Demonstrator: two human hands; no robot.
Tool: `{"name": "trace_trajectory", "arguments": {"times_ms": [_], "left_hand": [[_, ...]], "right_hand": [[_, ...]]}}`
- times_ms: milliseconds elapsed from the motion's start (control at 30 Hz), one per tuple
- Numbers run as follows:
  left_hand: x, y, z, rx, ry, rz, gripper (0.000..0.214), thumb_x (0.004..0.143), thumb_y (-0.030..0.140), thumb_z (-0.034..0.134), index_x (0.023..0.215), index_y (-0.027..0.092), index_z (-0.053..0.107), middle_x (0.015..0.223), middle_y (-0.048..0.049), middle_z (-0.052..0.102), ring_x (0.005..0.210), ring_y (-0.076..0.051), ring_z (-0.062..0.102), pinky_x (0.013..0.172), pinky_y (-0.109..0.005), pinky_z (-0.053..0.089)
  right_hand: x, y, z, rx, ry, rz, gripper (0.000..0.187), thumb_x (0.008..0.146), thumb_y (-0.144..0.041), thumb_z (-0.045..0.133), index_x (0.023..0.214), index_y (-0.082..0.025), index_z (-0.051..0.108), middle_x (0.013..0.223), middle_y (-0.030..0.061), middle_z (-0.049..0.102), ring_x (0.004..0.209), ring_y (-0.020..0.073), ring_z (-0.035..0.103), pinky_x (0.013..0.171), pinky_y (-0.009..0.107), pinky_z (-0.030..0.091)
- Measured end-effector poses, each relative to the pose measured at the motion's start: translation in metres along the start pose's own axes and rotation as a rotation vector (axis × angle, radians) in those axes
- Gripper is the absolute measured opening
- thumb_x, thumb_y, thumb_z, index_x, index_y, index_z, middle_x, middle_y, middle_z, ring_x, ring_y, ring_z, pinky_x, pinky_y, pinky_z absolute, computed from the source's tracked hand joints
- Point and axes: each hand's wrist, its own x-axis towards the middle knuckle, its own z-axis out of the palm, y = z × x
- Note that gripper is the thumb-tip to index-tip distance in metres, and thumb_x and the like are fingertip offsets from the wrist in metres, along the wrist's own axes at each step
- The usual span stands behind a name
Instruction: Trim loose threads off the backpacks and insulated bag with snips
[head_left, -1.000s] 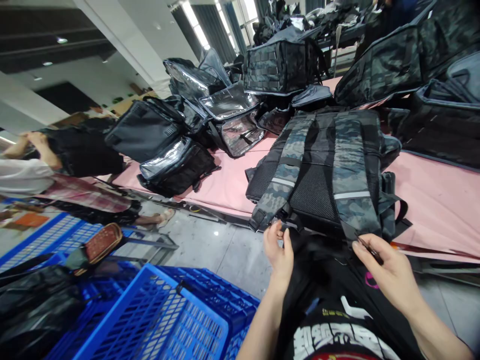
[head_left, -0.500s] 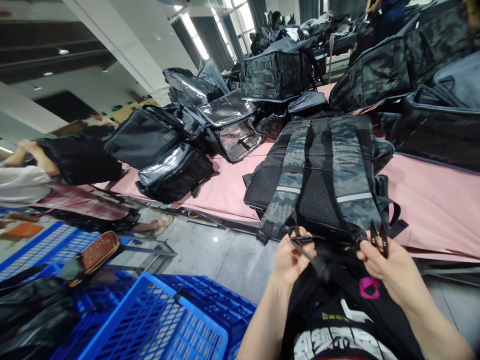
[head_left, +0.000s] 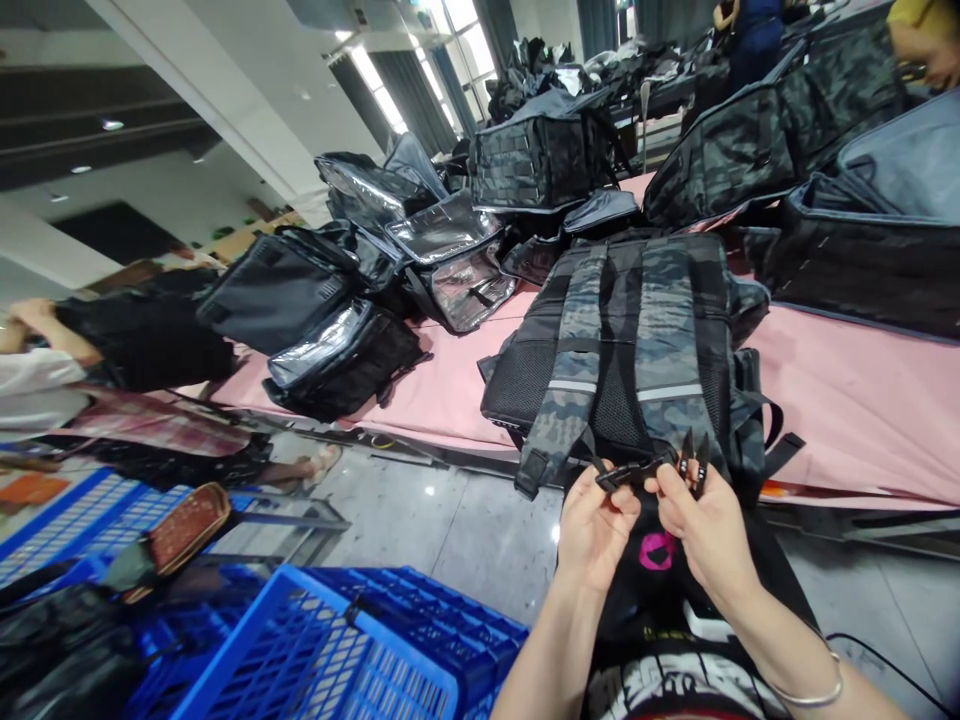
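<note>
A camouflage backpack (head_left: pixel 622 350) lies on the pink-covered table with its two shoulder straps and mesh back panel facing up. At its near edge my left hand (head_left: pixel 598 525) is closed on a black plastic buckle (head_left: pixel 626 474) on a strap. My right hand (head_left: pixel 705 525) is closed around a pair of thread snips (head_left: pixel 695 458), blades pointing away from me. Its thumb and fingertips also pinch the right end of the buckle piece, close to my left fingers. Whether the two buckle halves are joined I cannot tell.
Several open black bags with silver lining (head_left: pixel 450 225) crowd the table's left and back. Larger camouflage bags (head_left: pixel 877 250) stand at the right. Blue plastic crates (head_left: pixel 360 640) sit on the floor at lower left. Another person (head_left: pixel 45 370) handles a black bag at far left.
My hands have come together, the right one moving left with the snips. The buckle ends, apart before, now meet between my fingers. The view has shifted slightly.
</note>
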Motion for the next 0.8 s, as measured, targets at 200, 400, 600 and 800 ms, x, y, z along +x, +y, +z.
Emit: {"name": "trace_trajectory", "arguments": {"times_ms": [200,400,600,800], "left_hand": [[-0.001,0.0,0.0,0.117,-0.02,-0.021,0.031,0.059,0.021,0.078,0.079,0.012,0.056,0.074,-0.0023,0.057,0.067,-0.011,0.054,0.059,-0.021,0.037],[-0.004,-0.005,0.004,0.151,-0.043,-0.095,0.032,0.059,0.018,0.077,0.079,0.014,0.052,0.079,-0.002,0.06,0.07,-0.012,0.057,0.06,-0.021,0.037],[0.002,-0.018,0.007,0.038,0.028,-0.052,0.024,0.062,0.016,0.074,0.08,0.015,0.058,0.082,-0.0012,0.062,0.068,-0.01,0.056,0.065,-0.023,0.042],[0.003,-0.013,-0.011,-0.345,0.093,-0.109,0.008,0.08,0.021,0.061,0.079,0.014,0.061,0.084,-0.003,0.058,0.069,-0.006,0.053,0.066,-0.019,0.046]], "right_hand": [[0.009,-0.009,-0.004,-0.109,-0.102,0.068,0.051,0.064,-0.054,0.073,0.077,-0.017,0.04,0.058,-0.0027,0.054,0.036,0.0009,0.028,0.034,0.015,0.021],[0.022,-0.023,-0.014,-0.31,-0.282,0.05,0.044,0.067,-0.048,0.072,0.08,-0.017,0.045,0.054,-0.0044,0.051,0.037,0.0017,0.027,0.033,0.016,0.017],[0.016,-0.008,-0.023,-0.307,-0.224,-0.037,0.039,0.076,-0.051,0.064,0.083,-0.018,0.045,0.058,-0.0028,0.052,0.038,0.0035,0.03,0.034,0.018,0.02],[0.014,-0.001,-0.054,-0.421,0.09,-0.295,0.032,0.079,-0.045,0.064,0.085,-0.018,0.047,0.068,0.0009,0.058,0.044,0.0067,0.042,0.04,0.019,0.033]]}}
